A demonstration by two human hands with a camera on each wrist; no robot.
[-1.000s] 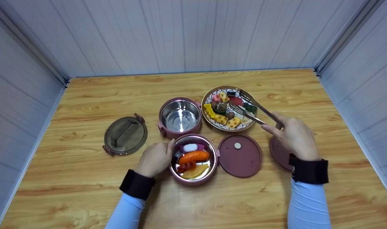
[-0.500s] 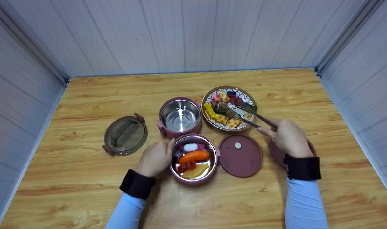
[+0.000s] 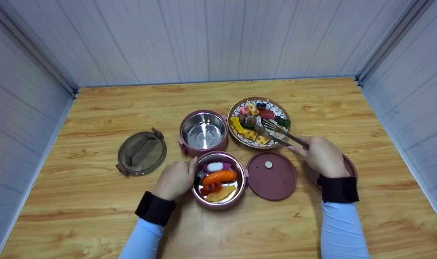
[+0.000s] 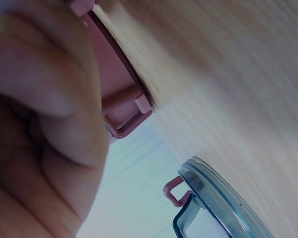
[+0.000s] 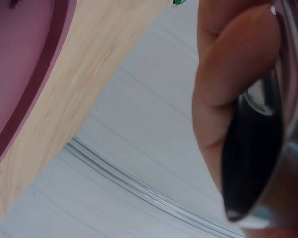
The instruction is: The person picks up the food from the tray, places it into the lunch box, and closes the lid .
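Note:
In the head view my left hand [image 3: 175,180] grips the left side of the near pink lunch box bowl [image 3: 218,207], thumb at its rim. Inside lie an orange sausage [image 3: 219,176], a white-topped purple piece [image 3: 215,166], a red piece and a yellow piece. My right hand [image 3: 324,156] holds metal tongs [image 3: 290,138], their tips low over the patterned plate [image 3: 236,138]. A brown meatball [image 3: 260,129] sits at the tips; whether they pinch it I cannot tell. In the right wrist view the fingers [image 5: 238,59] curl round the tongs' handle.
Behind the near bowl stands a second steel-lined bowl [image 3: 204,135]. A clear brown lid [image 3: 142,153] with clips lies at left. One round maroon lid [image 3: 271,183] is beside the near bowl; another [image 3: 349,169] lies partly under my right hand. Walls enclose the table's back and sides.
The right hand has moved a little left and toward me, and the tongs' arms have come closer together over the meatball. My left hand and the bowls stay put.

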